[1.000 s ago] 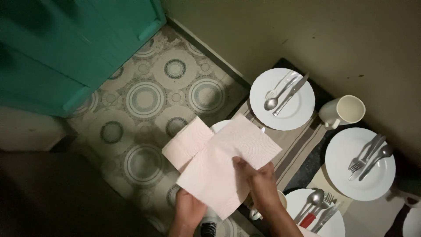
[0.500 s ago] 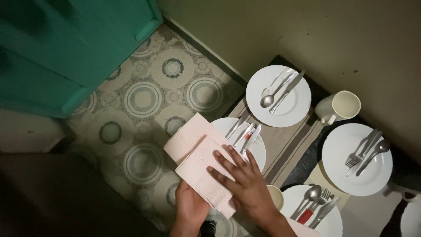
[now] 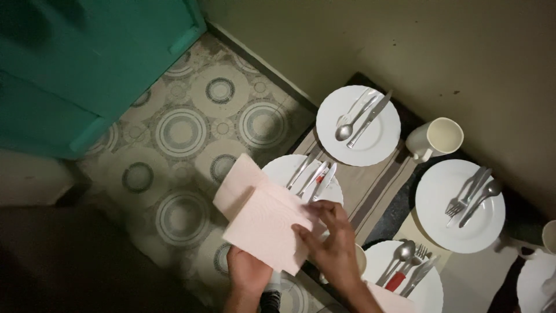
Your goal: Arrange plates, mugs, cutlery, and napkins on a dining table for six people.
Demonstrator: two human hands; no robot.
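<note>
Two bare hands enter from six o'clock. The left hand (image 3: 248,271) and right hand (image 3: 329,243) wear no gloves, rings or watch. Both forearms are bare, with no sleeves showing. Fingernails are short and unpainted. Lighting is dim, hiding finer detail.

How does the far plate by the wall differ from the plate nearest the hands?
The far plate shows whole; the near plate is partly covered by the pink paper napkin that the left hand and right hand hold. The far plate's cutlery includes a spoon; none is visible on the near plate. Both are white, round and carry cutlery.
</note>
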